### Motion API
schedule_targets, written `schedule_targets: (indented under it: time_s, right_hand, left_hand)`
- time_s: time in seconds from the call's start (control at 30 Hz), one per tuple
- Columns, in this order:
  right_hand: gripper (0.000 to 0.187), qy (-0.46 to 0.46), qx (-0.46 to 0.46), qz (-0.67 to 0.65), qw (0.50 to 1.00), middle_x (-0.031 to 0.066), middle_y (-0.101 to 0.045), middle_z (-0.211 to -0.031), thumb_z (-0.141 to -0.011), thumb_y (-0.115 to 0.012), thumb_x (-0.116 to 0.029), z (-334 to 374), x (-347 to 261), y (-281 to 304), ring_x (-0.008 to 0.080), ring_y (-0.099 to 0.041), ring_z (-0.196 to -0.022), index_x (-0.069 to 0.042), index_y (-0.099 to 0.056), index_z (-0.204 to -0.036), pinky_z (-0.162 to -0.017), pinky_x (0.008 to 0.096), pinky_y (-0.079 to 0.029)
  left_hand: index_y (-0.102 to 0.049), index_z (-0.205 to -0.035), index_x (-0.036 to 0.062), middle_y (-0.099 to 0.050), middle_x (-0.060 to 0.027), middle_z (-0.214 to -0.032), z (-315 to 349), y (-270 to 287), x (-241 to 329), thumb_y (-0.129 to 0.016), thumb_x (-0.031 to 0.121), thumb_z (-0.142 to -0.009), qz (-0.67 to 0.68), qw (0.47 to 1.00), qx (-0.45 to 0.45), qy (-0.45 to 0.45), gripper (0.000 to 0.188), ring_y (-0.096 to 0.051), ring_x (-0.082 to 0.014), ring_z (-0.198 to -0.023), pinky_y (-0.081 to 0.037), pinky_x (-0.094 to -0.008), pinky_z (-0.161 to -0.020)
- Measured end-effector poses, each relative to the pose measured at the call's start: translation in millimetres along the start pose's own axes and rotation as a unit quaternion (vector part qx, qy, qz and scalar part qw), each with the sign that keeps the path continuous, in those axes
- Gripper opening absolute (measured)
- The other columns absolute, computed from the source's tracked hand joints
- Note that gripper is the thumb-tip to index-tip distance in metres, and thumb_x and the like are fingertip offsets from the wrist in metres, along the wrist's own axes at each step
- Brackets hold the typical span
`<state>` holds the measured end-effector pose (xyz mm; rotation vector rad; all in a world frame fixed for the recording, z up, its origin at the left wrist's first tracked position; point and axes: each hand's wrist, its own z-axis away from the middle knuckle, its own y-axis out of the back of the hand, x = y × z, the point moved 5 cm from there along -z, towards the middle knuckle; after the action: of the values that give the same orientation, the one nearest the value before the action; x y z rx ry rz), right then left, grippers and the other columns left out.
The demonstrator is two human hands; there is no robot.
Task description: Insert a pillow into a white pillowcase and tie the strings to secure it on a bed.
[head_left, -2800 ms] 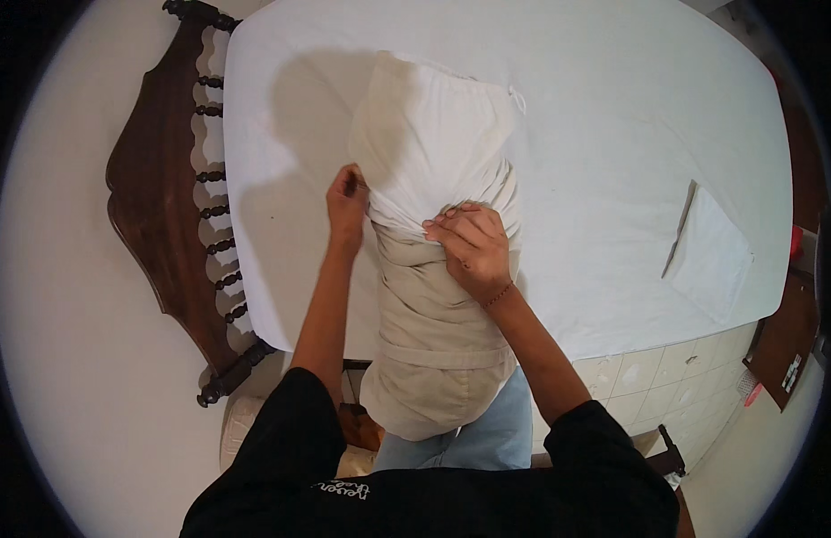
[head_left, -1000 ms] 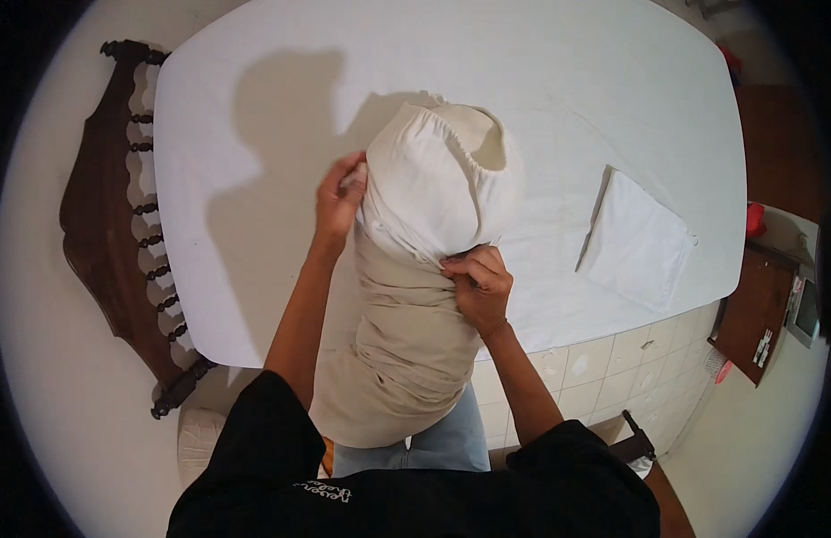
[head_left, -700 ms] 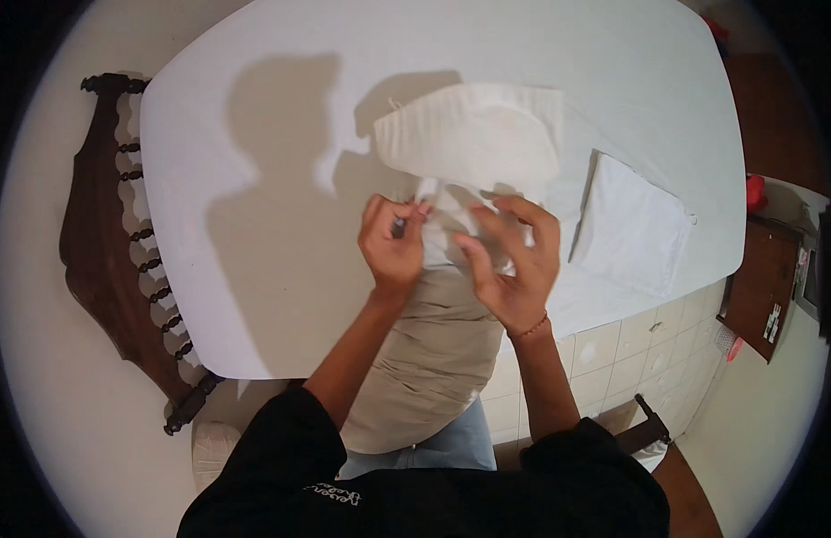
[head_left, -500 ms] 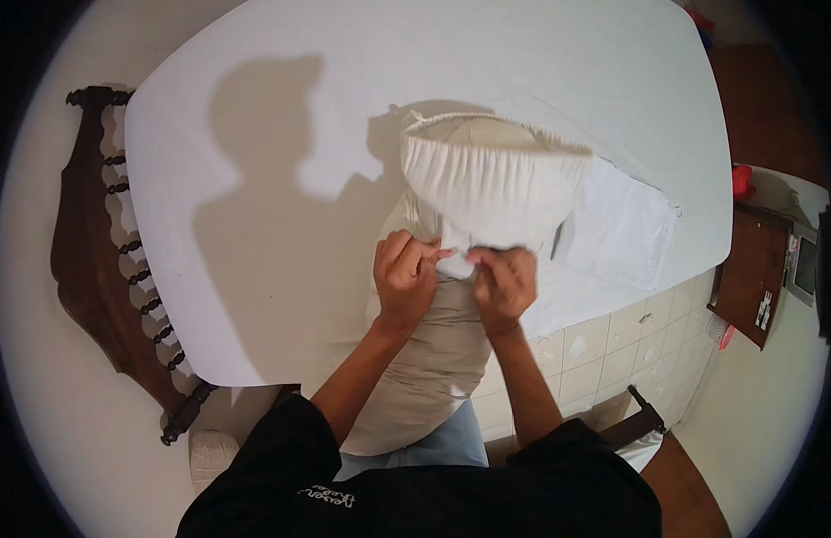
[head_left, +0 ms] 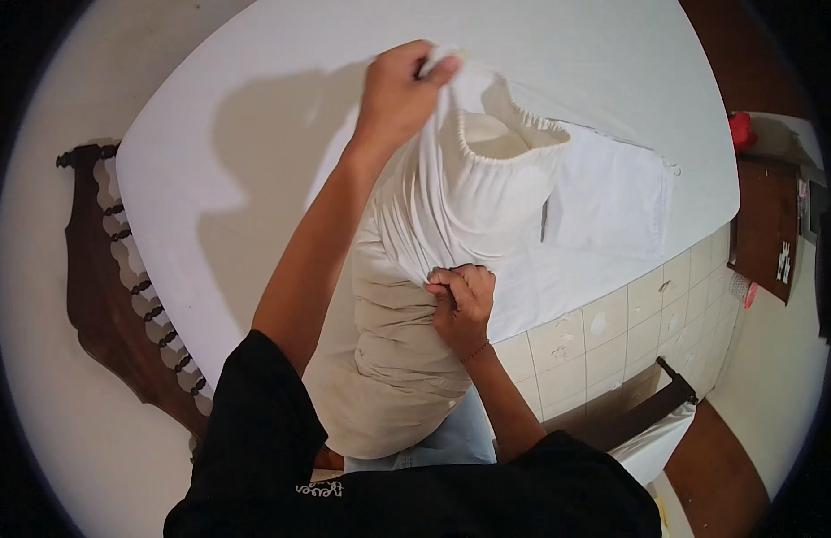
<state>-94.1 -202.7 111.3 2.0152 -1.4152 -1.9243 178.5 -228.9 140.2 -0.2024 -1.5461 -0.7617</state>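
Observation:
A long, bolster-like beige cushion [head_left: 406, 359] leans between my body and the bed, its lower covering wrinkled. White cloth with a gathered elastic opening [head_left: 509, 202] is around its far end, looking like a bolster case. My left hand [head_left: 402, 94] is closed on the cloth's far left edge and holds it stretched up and away. Lower down, my right hand [head_left: 465, 303] pinches the cloth's near edge against the front of the bolster. Through the elastic opening a pale inside shows; how far the case reaches behind is hidden.
The bolster rests against a bed with a white sheet [head_left: 281, 117]. A folded white cloth [head_left: 608, 197] lies on the bed to the right. A dark wooden bed end with turned spindles [head_left: 110, 287] stands left. Tiled floor [head_left: 595, 345] and a brown wooden cabinet [head_left: 763, 229] are at right.
My left hand has moved up and away, drawing the cloth's edge with it. My right hand has come down and left. The elastic opening has tilted and shifted to the right.

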Motion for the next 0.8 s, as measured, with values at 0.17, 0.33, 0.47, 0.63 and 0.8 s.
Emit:
schedule_targets:
  time_s: [0.17, 0.33, 0.47, 0.63, 0.8]
  right_hand:
    - [0.010, 0.004, -0.008, -0.006, 1.000, 0.0024, -0.054, -0.073, -0.077, -0.070, -0.002, -17, -4, 7, 0.0235, -0.050, -0.069, -0.010, -0.065, -0.081, -0.067, 0.0355, -0.035]
    - [0.015, -0.051, 0.062, -0.102, 0.992, 0.0071, -0.063, -0.091, -0.077, -0.075, -0.011, -29, 15, 31, 0.0285, -0.057, -0.084, -0.007, -0.067, -0.089, -0.079, 0.0376, -0.044]
    - [0.036, -0.033, 0.130, 0.027, 0.991, 0.0135, -0.061, -0.112, -0.079, -0.077, -0.022, -70, 0, 31, 0.0341, -0.053, -0.108, -0.006, -0.064, -0.110, -0.092, 0.0419, -0.042]
    - [0.036, -0.063, -0.036, 0.027, 0.997, 0.0131, -0.060, -0.111, -0.081, -0.073, -0.024, -29, 46, 1, 0.0347, -0.050, -0.110, -0.006, -0.063, -0.111, -0.094, 0.0443, -0.041]
    - [0.024, -0.116, -0.109, -0.006, 0.987, 0.0117, -0.061, -0.109, -0.081, -0.071, -0.008, 32, 45, 9, 0.0317, -0.053, -0.106, -0.003, -0.063, -0.104, -0.094, 0.0418, -0.042]
  left_hand:
    - [-0.066, -0.116, 0.0011, -0.068, -0.0058, -0.102, -11, -13, -28, -0.055, 0.028, -0.100, 0.062, 0.972, -0.213, -0.082, 0.033, -0.061, -0.0154, -0.096, -0.046, -0.0293, -0.091]
    - [-0.037, -0.145, -0.0002, -0.058, -0.0135, -0.132, 94, 16, -115, -0.044, 0.039, -0.103, 0.170, 0.967, 0.005, 0.189, 0.058, -0.052, -0.0260, -0.126, -0.038, -0.0355, -0.108]
    - [-0.025, -0.152, -0.0001, -0.050, -0.0144, -0.140, 159, 19, -180, -0.038, 0.044, -0.105, 0.095, 0.958, -0.042, 0.266, 0.066, -0.044, -0.0222, -0.132, -0.032, -0.0336, -0.111]
    - [-0.029, -0.148, 0.0005, -0.050, -0.0131, -0.135, 186, 15, -166, -0.041, 0.043, -0.105, 0.159, 0.964, -0.047, 0.210, 0.061, -0.044, -0.0196, -0.126, -0.030, -0.0319, -0.109]
    - [-0.036, -0.142, 0.0017, -0.050, -0.0121, -0.133, 183, 28, -160, -0.046, 0.042, -0.102, 0.189, 0.958, -0.101, 0.188, 0.057, -0.044, -0.0204, -0.125, -0.030, -0.0329, -0.109]
